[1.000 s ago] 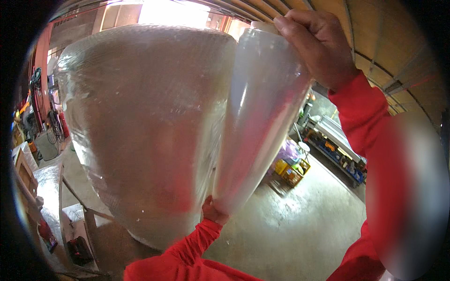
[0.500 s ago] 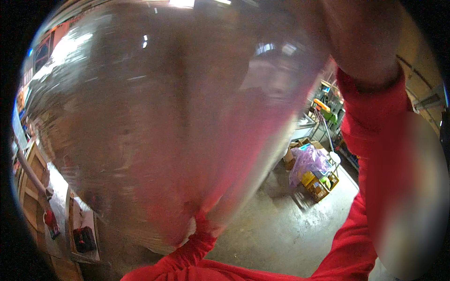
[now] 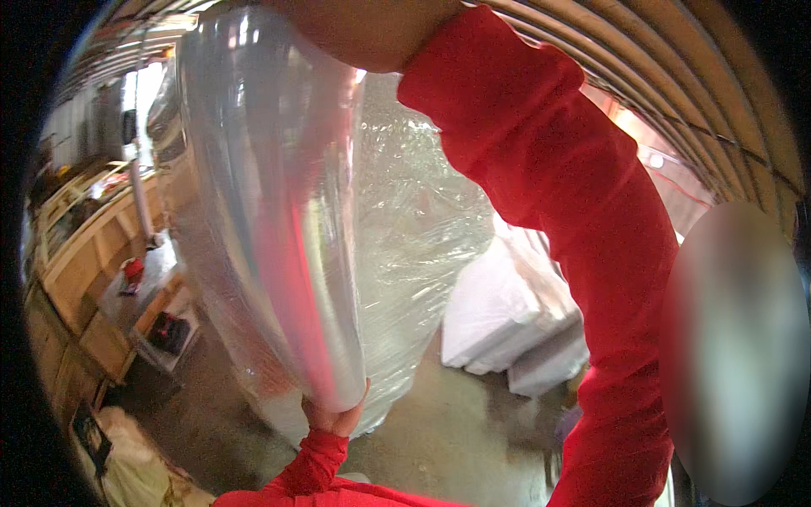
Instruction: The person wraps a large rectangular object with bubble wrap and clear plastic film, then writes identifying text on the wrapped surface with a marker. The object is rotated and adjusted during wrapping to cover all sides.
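Observation:
I hold a big roll of clear stretch film (image 3: pixel 270 211) upright in front of me. My left hand (image 3: pixel 331 416) grips its lower end, fingers curled under the rim. My right hand (image 3: pixel 367 29) is on the top end at the upper edge of the view, with my red sleeve (image 3: pixel 574 220) arching down the right side. Behind the roll stands a tall load wrapped in wrinkled clear film (image 3: pixel 422 228), close to the roll. Film from the roll seems to run onto the load, but the join is hidden.
White wrapped bundles (image 3: pixel 507 321) lie on the concrete floor (image 3: pixel 456 439) to the right of the load. Wooden benches and shelving (image 3: pixel 84 279) line the left side, with a red object on one. A pale sack (image 3: pixel 127 465) lies at lower left.
The view has swung around the wrapped load. The roll has moved from right of centre to left of centre, and white bundles have come into sight. Both hands stay on the roll's ends.

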The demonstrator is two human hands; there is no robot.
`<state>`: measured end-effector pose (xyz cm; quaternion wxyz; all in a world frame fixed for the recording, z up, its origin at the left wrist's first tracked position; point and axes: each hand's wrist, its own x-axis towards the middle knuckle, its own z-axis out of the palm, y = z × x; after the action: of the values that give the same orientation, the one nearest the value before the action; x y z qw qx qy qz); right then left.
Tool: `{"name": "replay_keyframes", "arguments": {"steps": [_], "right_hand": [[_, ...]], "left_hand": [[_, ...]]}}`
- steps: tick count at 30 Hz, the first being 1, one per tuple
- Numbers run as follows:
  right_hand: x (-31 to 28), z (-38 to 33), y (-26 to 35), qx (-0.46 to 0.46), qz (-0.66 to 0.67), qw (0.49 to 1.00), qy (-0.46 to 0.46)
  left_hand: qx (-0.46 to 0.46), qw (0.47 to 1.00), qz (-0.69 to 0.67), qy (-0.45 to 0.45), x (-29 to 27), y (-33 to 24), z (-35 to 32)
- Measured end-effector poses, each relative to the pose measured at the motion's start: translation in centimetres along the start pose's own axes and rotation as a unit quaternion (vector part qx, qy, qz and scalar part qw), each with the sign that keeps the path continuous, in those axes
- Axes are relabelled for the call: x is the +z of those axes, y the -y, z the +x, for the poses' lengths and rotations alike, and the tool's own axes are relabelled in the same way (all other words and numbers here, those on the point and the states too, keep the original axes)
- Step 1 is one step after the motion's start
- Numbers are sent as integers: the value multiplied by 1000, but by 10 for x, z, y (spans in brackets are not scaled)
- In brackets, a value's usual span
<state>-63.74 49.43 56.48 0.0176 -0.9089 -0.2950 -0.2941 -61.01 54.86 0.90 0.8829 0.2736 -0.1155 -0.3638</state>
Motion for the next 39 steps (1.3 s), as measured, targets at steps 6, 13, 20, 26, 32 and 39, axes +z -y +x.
{"name": "replay_keyframes", "arguments": {"steps": [6,13,20,26,32,39], "right_hand": [[15,8,-27,-169,-130,972,-93],[30,22,-78,-161,-174,968,-81],[21,12,-23,-125,-189,972,-68],[-53,-79,11,-129,-190,972,-37],[-174,-246,-68,-57,-142,983,102],[-208,-390,-181,57,-71,984,-150]], "left_hand": [[225,739,623,-123,23,1,-4],[313,753,499,-292,29,38,24],[349,885,-286,-112,35,41,-15],[250,853,-451,-77,98,117,-55],[113,863,-487,63,177,235,7],[2,895,-440,73,261,342,74]]}}
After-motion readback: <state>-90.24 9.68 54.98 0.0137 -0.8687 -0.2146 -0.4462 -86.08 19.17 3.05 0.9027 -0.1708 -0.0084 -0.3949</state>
